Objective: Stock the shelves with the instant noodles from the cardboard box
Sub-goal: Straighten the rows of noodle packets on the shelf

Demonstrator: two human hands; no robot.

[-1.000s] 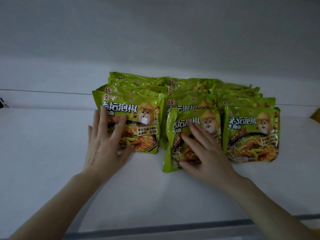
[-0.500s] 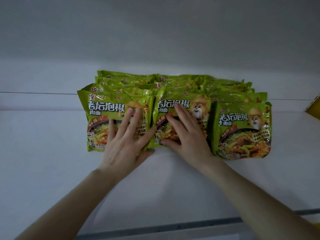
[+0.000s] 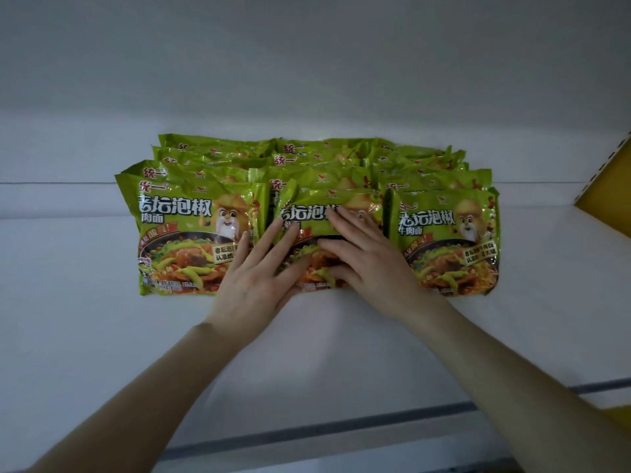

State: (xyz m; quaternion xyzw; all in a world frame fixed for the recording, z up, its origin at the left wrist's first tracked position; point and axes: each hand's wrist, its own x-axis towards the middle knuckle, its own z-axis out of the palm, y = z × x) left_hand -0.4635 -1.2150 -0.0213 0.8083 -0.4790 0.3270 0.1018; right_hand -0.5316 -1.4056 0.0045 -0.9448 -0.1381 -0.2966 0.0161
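Green instant noodle packs stand in three rows on a white shelf [image 3: 85,319], several deep. The left front pack [image 3: 184,240] and the right front pack [image 3: 447,240] lean back against those behind. Both hands rest flat on the middle front pack [image 3: 307,213]. My left hand [image 3: 259,274] lies with spread fingers over its lower left edge and the gap to the left pack. My right hand [image 3: 362,257] covers its right half, fingers straight. Neither hand grips anything. The cardboard box is out of view.
The shelf's grey front rail [image 3: 341,428] runs along the bottom. A yellow upright [image 3: 604,186] bounds the shelf at the right. The white back wall [image 3: 307,80] rises behind the packs. Bare shelf surface lies left, right and in front of the rows.
The middle front pack went from skewed and forward to level with its neighbours. My left hand slid from the left pack to the middle one. The view has shifted slightly.
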